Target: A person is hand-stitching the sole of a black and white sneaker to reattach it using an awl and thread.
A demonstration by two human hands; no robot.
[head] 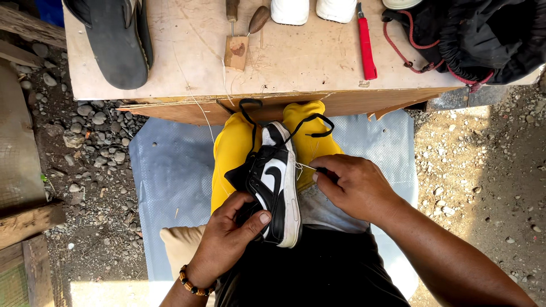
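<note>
Two hands: left point(227, 239), right point(352, 185) | one sneaker point(276, 182) | one thread point(302, 166)

I'm scanning the bench top, the ground sheet and the gravel on both sides — no packages, no labels, no signs, no screens anywhere in my view.
</note>
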